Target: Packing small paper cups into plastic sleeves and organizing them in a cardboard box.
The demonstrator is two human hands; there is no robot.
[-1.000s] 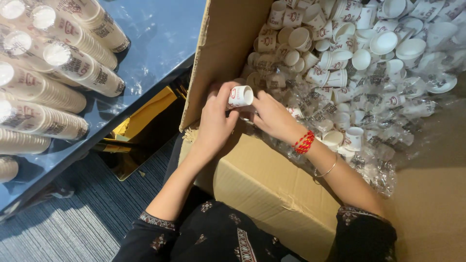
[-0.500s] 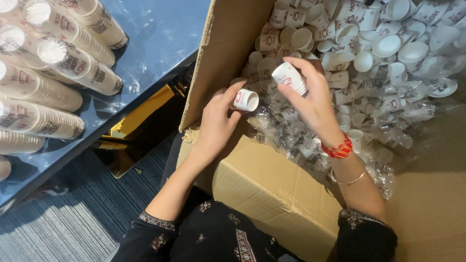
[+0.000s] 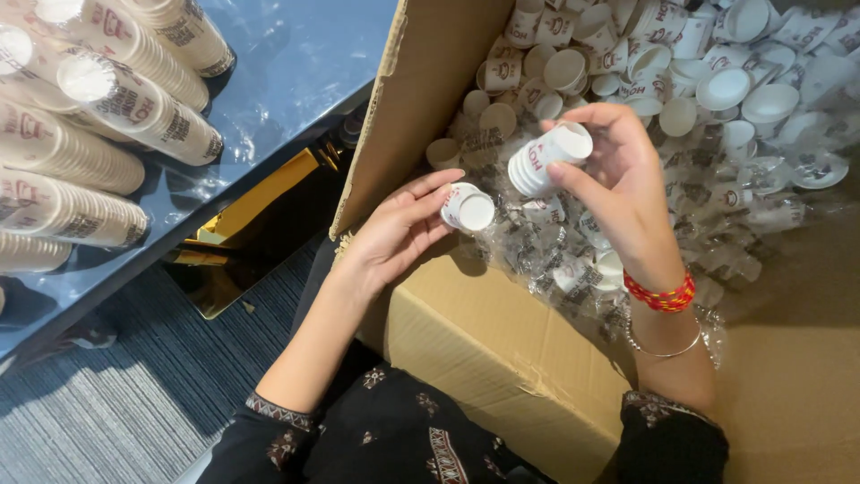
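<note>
Our left hand pinches a short stack of small paper cups between thumb and fingertips, its long axis running toward four o'clock, open mouth facing the same way. Our right hand curls its fingers around a taller nested cup stack, axis tilted toward two o'clock. The taller stack lies at about two o'clock from the left fingers, near but apart (no contact shows). Both hover over the cardboard box of loose cups in clear plastic wrap; sleeved cup stacks lie at nine o'clock on the blue table.
</note>
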